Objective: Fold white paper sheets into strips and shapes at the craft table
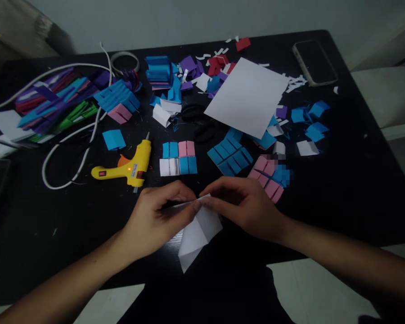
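Observation:
A creased white paper (199, 231) hangs from both hands at the table's front edge, its lower corner pointing down. My left hand (158, 216) pinches its top edge between thumb and fingers. My right hand (246, 204) pinches the same edge close beside the left fingertips. Just beyond the hands lies a small block of blue, pink and white folded pieces (178, 158). To its right are a blue folded block (230, 153) and a pink and blue one (266, 177), partly behind my right hand.
A yellow glue gun (128, 168) lies left of the hands, near a looping white cable (84, 159). Black scissors (202, 130) sit partly under a large white sheet (248, 96). A phone (315, 63) rests at the back right of the black table (351, 180). Coloured paper bundles (54, 99) lie left.

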Demonstrator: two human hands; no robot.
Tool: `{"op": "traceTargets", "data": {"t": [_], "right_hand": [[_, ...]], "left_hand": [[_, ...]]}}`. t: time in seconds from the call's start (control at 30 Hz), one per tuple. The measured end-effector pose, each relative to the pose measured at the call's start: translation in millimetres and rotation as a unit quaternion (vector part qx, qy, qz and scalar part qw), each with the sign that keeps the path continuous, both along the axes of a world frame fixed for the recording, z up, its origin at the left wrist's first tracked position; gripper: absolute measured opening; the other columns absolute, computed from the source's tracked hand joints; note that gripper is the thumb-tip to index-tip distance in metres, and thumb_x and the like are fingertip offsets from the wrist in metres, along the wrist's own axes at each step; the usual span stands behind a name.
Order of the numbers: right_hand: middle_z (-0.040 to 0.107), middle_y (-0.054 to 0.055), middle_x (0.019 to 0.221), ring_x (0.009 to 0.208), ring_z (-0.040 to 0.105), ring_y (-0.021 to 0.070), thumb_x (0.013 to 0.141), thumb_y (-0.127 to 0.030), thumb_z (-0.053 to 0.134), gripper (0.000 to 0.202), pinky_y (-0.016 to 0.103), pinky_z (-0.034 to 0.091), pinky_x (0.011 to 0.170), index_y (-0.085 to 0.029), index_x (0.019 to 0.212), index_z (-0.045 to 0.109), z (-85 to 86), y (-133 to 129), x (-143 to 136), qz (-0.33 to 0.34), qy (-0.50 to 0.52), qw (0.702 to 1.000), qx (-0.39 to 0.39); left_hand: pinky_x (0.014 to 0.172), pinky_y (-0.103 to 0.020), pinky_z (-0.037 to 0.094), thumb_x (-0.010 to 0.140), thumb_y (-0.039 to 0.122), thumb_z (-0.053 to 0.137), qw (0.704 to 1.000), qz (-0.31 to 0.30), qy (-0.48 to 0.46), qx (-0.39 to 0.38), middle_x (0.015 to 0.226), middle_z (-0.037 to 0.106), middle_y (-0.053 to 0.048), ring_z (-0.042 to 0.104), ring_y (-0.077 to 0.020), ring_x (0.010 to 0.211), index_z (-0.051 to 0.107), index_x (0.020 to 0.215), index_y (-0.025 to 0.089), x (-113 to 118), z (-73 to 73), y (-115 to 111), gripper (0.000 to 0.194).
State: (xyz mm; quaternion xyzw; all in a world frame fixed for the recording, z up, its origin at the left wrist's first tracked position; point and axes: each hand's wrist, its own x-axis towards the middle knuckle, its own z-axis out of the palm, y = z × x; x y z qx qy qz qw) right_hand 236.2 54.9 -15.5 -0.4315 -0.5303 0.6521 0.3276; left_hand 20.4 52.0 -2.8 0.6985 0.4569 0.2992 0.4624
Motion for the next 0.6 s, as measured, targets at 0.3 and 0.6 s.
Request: {"op": "traceTargets", "data": {"t": [0.3, 0.6], "right_hand": [[0.080, 0.001, 0.090, 0.081, 0.076, 0.0157, 0.090, -0.030, 0.079, 0.009, 0.025, 0.061, 0.066, -0.024, 0.097, 0.079, 2.5, 0.0, 0.9, -0.025, -0.015, 0.999, 0.026], [0.079, 0.001, 0.090, 0.083, 0.076, 0.0157, 0.092, -0.025, 0.077, 0.006, 0.026, 0.063, 0.070, -0.023, 0.098, 0.079, 5.8, -1.0, 0.4, -0.024, 0.002, 0.999, 0.037]], "left_hand": [[0.054, -0.018, 0.048, 0.097, 0.021, 0.064, 0.999, -0.020, -0.011, -0.030, 0.073, 0.071, 0.001, 0.064, -0.0091, 0.061, 0.071, 0.089, 0.017, -4.0, 4.4, 2.3, 0.011], [0.054, -0.018, 0.049, 0.092, 0.016, 0.071, 0.999, -0.004, 0.010, 0.038, 0.073, 0.073, 0.003, 0.065, -0.0080, 0.060, 0.071, 0.085, 0.019, -4.8, 4.5, 0.2, 0.007]]}}
